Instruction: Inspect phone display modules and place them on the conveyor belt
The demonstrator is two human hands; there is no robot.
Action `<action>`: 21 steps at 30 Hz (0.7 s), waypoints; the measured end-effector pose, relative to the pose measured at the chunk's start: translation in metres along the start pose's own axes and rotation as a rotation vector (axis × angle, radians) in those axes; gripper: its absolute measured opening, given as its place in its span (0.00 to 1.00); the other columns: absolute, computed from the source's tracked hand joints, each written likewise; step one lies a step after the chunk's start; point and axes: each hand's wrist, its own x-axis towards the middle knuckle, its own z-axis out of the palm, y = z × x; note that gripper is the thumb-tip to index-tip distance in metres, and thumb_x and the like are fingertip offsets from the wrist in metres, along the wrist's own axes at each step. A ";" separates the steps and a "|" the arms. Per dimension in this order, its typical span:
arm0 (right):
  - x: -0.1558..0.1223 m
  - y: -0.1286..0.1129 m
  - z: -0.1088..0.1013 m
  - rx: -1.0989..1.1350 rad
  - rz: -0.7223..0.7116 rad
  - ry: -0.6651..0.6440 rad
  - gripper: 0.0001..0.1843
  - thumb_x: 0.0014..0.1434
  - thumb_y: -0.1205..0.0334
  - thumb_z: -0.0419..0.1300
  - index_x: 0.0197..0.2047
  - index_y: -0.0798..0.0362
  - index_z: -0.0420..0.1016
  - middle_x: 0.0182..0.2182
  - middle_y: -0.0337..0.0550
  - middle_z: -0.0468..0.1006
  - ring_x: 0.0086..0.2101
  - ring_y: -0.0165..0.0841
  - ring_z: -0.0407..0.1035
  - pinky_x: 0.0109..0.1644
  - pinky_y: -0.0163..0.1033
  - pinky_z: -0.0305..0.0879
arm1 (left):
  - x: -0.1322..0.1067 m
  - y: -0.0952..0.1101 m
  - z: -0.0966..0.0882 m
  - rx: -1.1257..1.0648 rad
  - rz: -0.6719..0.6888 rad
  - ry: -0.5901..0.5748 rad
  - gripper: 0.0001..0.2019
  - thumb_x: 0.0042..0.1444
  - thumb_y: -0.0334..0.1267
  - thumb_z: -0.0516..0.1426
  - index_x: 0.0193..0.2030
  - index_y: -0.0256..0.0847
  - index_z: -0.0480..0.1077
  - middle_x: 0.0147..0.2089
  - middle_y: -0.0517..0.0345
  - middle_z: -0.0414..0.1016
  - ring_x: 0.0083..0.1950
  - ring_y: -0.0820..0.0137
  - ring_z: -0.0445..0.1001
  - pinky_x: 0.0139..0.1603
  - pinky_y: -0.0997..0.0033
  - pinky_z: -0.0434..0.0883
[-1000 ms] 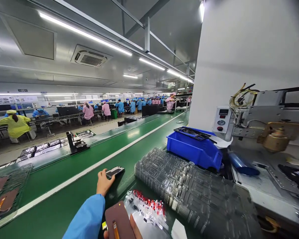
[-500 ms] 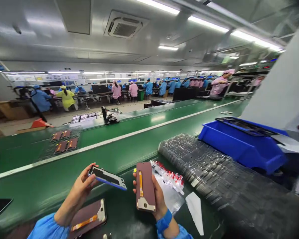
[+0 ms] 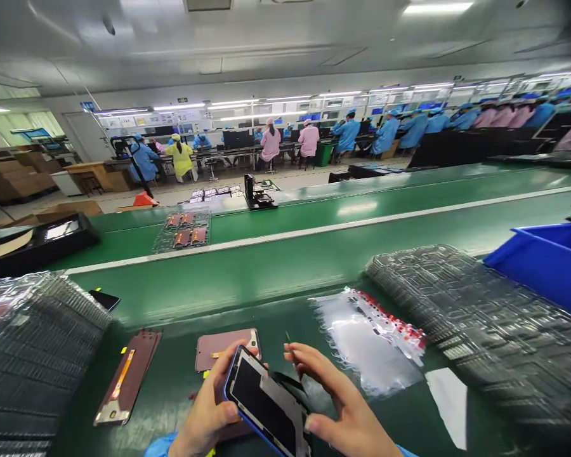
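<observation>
My left hand (image 3: pixel 204 422) grips a blue-edged phone frame (image 3: pixel 266 406) with a dark face, tilted, low in the middle of the view. My right hand (image 3: pixel 347 412) closes on the same frame from the right, thumb and forefinger pinched near a small green tab (image 3: pixel 288 337). Just behind the hands a brown display panel (image 3: pixel 221 348) lies flat on the green bench. A second brown panel (image 3: pixel 128 376) with an orange flex cable lies to the left.
Stacks of clear plastic trays sit at left (image 3: pixel 33 355) and right (image 3: pixel 480 324). A clear bag of red-tipped parts (image 3: pixel 375 333) lies right of the hands, a blue bin (image 3: pixel 547 260) far right, a dark phone (image 3: pixel 103 299) on the green conveyor (image 3: pixel 314 254). Workers sit at distant benches.
The view has swung left and down. Both hands came together on the phone frame; the brown panel that the right hand held is out of that hand.
</observation>
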 end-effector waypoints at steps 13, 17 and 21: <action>-0.007 -0.006 0.001 -0.306 0.009 -0.103 0.35 0.56 0.43 0.65 0.64 0.43 0.66 0.62 0.52 0.68 0.61 0.46 0.64 0.63 0.46 0.63 | 0.010 -0.002 -0.003 0.051 0.048 -0.164 0.43 0.40 0.51 0.70 0.65 0.51 0.63 0.64 0.45 0.67 0.62 0.48 0.68 0.63 0.53 0.63; -0.006 -0.006 0.008 -0.277 0.022 -0.122 0.36 0.56 0.43 0.65 0.65 0.43 0.65 0.63 0.52 0.67 0.61 0.47 0.64 0.63 0.46 0.63 | 0.012 -0.009 -0.002 0.147 0.066 -0.170 0.45 0.39 0.52 0.71 0.66 0.48 0.62 0.64 0.45 0.68 0.65 0.49 0.64 0.66 0.55 0.59; -0.006 -0.004 0.009 -0.215 0.098 -0.084 0.35 0.55 0.43 0.66 0.64 0.43 0.67 0.63 0.52 0.66 0.61 0.48 0.62 0.63 0.48 0.62 | 0.013 -0.011 0.002 0.116 0.049 -0.164 0.45 0.39 0.52 0.71 0.65 0.49 0.62 0.64 0.45 0.68 0.66 0.48 0.63 0.67 0.53 0.58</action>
